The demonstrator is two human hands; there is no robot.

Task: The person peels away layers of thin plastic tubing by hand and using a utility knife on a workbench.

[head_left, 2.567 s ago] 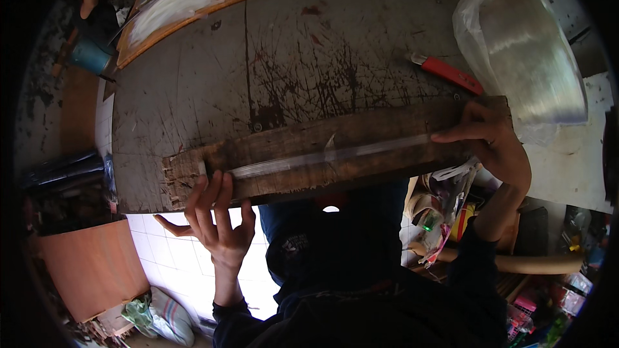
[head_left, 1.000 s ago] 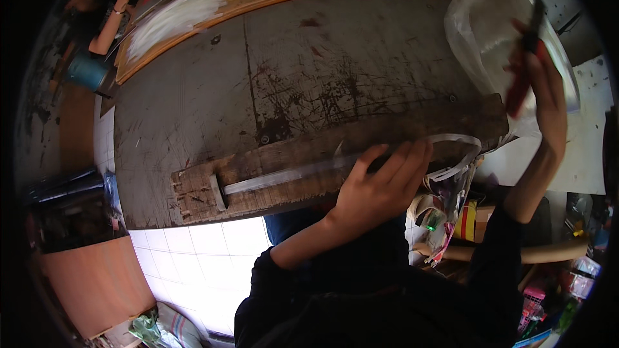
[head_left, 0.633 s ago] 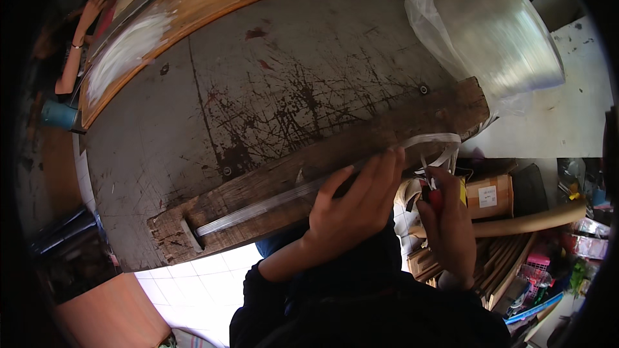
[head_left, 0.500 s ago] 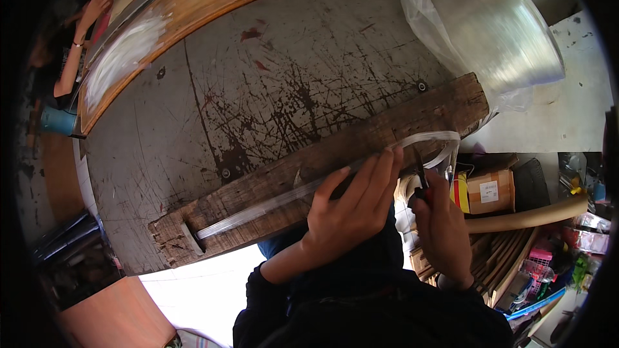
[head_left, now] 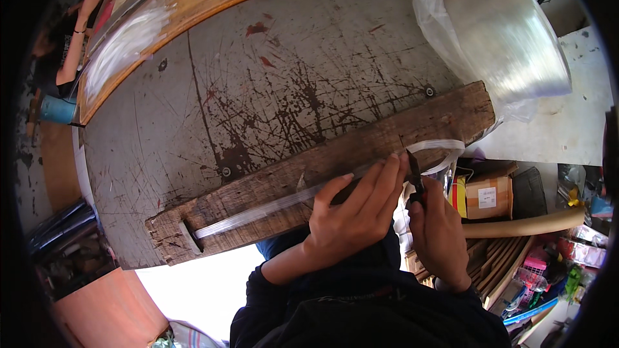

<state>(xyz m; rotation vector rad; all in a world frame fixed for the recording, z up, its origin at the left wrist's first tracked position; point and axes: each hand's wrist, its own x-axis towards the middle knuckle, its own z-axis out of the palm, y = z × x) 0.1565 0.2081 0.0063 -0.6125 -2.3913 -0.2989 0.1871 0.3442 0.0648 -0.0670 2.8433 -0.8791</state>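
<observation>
A bundle of clear plastic strip (head_left: pixel 248 214) lies along a worn wooden plank (head_left: pixel 445 116). Its left end meets a small upright metal piece (head_left: pixel 191 238) set in the wood. My left hand (head_left: pixel 353 209) rests on the strip with fingers stretched out, pressing it to the plank near the middle. In my right hand (head_left: pixel 438 235) is a knife (head_left: pixel 416 171) with a dark handle, its blade pointing away from me. The blade touches or hovers at the strip just right of my left fingertips; contact is hard to tell. Beyond it the strip loops (head_left: pixel 445 145) rightward and back over the plank's near edge.
A scratched grey tabletop (head_left: pixel 258 90) carries the plank. At the far right stands a large roll of clear plastic (head_left: pixel 509 38). A cardboard box (head_left: pixel 490 196) and a tan tube (head_left: pixel 529 224) lie lower right. Another person's arm (head_left: pixel 77 45) shows at far left, near a blue container (head_left: pixel 57 109).
My right hand has brought the knife up and left, so its blade now lies beside my left fingertips. The left hand stays in nearly the same place; the whole view has shifted slightly.
</observation>
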